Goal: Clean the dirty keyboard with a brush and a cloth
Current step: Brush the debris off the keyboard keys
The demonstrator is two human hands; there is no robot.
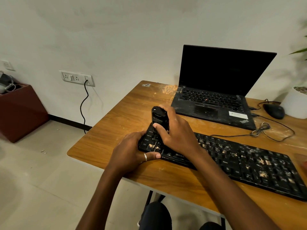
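Observation:
A black keyboard (240, 161) speckled with pale crumbs lies across the wooden table (126, 113). My left hand (131, 151) grips its left end, thumb on the front edge. My right hand (176, 131) is closed around an upright black brush tool (158, 117) pressed down on the keys at the keyboard's left end. The tool's lower end is hidden behind my fingers. No cloth shows in view.
A dusty open black laptop (214, 97) stands behind the keyboard, with a pile of crumbs (169, 89) to its left. A black mouse (274, 111) and its coiled cable (260, 128) sit at the right, beside a white plant pot (297, 103). The table's left edge is close to my left hand.

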